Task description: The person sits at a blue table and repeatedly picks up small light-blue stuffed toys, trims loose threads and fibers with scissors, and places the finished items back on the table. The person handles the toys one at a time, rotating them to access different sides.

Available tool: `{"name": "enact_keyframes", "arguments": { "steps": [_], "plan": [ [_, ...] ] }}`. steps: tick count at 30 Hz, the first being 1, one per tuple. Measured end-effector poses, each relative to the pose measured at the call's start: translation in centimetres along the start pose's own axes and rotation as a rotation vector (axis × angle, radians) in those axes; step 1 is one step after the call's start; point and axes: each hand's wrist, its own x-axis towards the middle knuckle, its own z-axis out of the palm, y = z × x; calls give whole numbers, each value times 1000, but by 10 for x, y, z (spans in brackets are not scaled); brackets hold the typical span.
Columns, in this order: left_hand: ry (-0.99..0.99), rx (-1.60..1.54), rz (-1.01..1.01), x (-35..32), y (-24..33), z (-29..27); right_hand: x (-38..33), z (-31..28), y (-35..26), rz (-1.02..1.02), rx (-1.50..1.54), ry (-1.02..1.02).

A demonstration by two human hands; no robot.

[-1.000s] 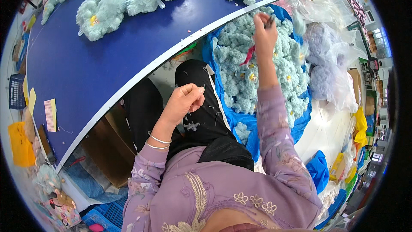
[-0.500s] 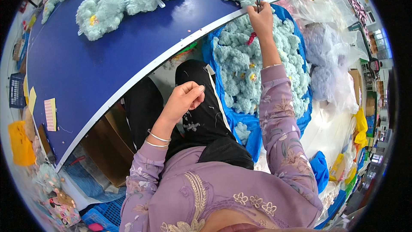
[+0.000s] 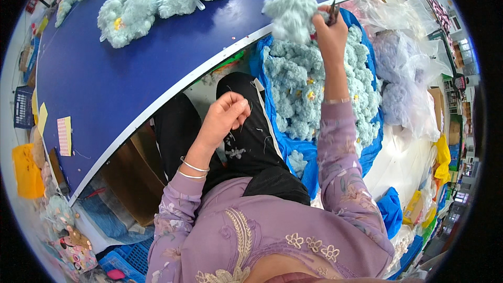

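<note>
My right hand (image 3: 331, 31) is raised at the table's edge. It grips a fluffy pale-blue plush piece (image 3: 291, 14), blurred by motion, together with dark thread snips (image 3: 334, 13) whose tips point up. Below it, a blue bag (image 3: 375, 126) is filled with similar pale-blue plush pieces (image 3: 293, 73). Over my lap, my left hand (image 3: 226, 115) is closed in a pinch, and a thin thread (image 3: 251, 107) shows at its fingertips. More plush pieces (image 3: 173, 0), some with small yellow patches, are heaped along the far side of the blue table (image 3: 141, 68).
A white rim edges the table, which curves past my knees. Clear plastic bags (image 3: 403, 84) of fluffy material stand to the right. A printed paper sheet (image 3: 64, 136) lies at the table's left end. Below it are a cardboard box (image 3: 128, 173) and a blue crate (image 3: 131, 259).
My right hand has lifted the plush piece off the table's edge, drawing it nearer and over the bag. My left hand has stayed almost in place.
</note>
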Motion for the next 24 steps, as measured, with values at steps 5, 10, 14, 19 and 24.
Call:
{"name": "enact_keyframes", "arguments": {
  "steps": [5, 10, 14, 19, 24],
  "plan": [
    [48, -85, 129, 3, 17, 14, -91, -19, -27, 215, 130, -278],
    [190, 43, 252, 4, 11, 22, -137, -20, -22, 368, 332, -456],
    [229, -63, 188, -1, 3, 11, -142, -19, -26, 378, 349, -552],
    [111, 65, 19, 3, -5, -4, -144, -9, -26, 311, 326, -479],
    [94, 210, 1, -2, 19, 0, -116, -3, -34, 134, -92, -635]
  ]
}}
